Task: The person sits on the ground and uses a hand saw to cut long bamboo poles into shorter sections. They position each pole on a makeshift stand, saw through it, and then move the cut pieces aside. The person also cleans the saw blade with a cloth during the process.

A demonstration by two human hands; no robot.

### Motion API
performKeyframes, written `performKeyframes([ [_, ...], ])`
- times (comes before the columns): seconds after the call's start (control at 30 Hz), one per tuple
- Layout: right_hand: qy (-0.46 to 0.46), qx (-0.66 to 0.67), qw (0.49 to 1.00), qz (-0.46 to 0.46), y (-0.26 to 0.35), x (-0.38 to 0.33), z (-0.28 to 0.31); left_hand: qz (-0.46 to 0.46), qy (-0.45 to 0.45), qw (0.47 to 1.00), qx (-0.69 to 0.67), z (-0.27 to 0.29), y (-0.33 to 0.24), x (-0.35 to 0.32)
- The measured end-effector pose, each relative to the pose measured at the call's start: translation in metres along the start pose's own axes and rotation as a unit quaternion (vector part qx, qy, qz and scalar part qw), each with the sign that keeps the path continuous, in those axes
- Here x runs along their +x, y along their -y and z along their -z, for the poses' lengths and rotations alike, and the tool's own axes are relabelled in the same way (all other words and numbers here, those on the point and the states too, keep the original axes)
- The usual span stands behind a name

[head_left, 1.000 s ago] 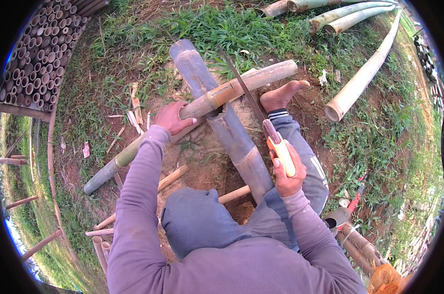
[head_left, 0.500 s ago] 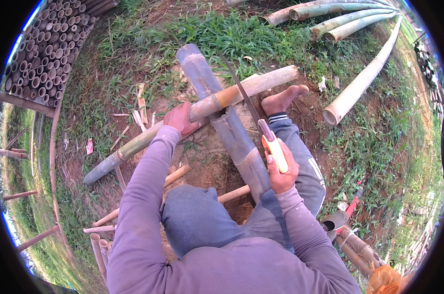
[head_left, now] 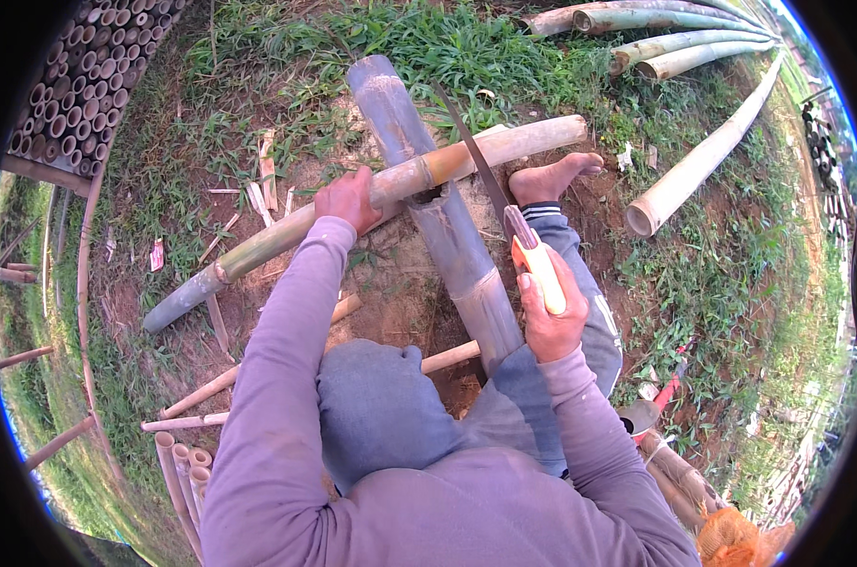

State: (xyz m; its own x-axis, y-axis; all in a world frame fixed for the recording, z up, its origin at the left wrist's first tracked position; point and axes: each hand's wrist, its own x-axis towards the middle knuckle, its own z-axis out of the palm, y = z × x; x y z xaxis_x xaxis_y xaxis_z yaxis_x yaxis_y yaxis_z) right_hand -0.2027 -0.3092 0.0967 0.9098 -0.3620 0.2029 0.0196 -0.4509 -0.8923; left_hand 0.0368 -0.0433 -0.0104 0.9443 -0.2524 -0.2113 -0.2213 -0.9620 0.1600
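A long bamboo pole [head_left: 277, 244] lies slantwise across a thicker grey bamboo log [head_left: 466, 250]. My left hand [head_left: 346, 199] is closed over the pole, left of where it crosses the log. In my right hand [head_left: 556, 312] is the pale yellow handle of a handsaw [head_left: 539, 269]. The saw's dark blade runs up and away across the pole, right of the crossing and near an orange-brown patch. Whether its teeth have cut into the bamboo cannot be made out. Beneath the pole, the log has a dark notch in its top.
My bare foot [head_left: 553, 178] rests close to the blade's right side. A pale bamboo pole [head_left: 707, 156] lies on the right, with several more [head_left: 679, 19] behind it. Cut bamboo is stacked [head_left: 79, 85] at far left. A red-handled tool [head_left: 669, 389] lies at lower right.
The whole view has shifted and turned slightly. Both hands, the saw and the pole keep nearly the same places relative to one another.
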Motion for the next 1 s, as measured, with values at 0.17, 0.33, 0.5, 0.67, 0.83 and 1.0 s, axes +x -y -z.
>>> performKeyframes([
  [0.17, -0.005, -0.056, 0.994, 0.092, -0.005, -0.008, 0.005, -0.004, -0.004, 1.0, 0.012, 0.003, 0.0, -0.002],
  [0.33, 0.005, -0.014, 1.0, 0.011, -0.004, 0.026, -0.014, 0.006, 0.022, 1.0, -0.002, 0.008, -0.006, -0.001],
  [0.5, -0.01, 0.098, 0.994, -0.037, -0.01, -0.03, 0.016, 0.014, 0.037, 0.999, 0.001, 0.014, -0.002, -0.002],
  [0.67, 0.003, 0.006, 1.0, -0.018, -0.01, 0.04, -0.025, 0.009, 0.04, 0.999, -0.009, 0.014, -0.009, 0.0],
  [0.83, -0.012, 0.021, 0.996, -0.087, -0.049, -0.064, 0.03, 0.014, 0.038, 0.999, -0.014, 0.01, -0.006, -0.001],
  [1.0, -0.109, -0.027, 0.993, 0.024, -0.057, -0.048, 0.056, 0.015, 0.031, 0.999, -0.015, 0.009, -0.003, 0.0],
])
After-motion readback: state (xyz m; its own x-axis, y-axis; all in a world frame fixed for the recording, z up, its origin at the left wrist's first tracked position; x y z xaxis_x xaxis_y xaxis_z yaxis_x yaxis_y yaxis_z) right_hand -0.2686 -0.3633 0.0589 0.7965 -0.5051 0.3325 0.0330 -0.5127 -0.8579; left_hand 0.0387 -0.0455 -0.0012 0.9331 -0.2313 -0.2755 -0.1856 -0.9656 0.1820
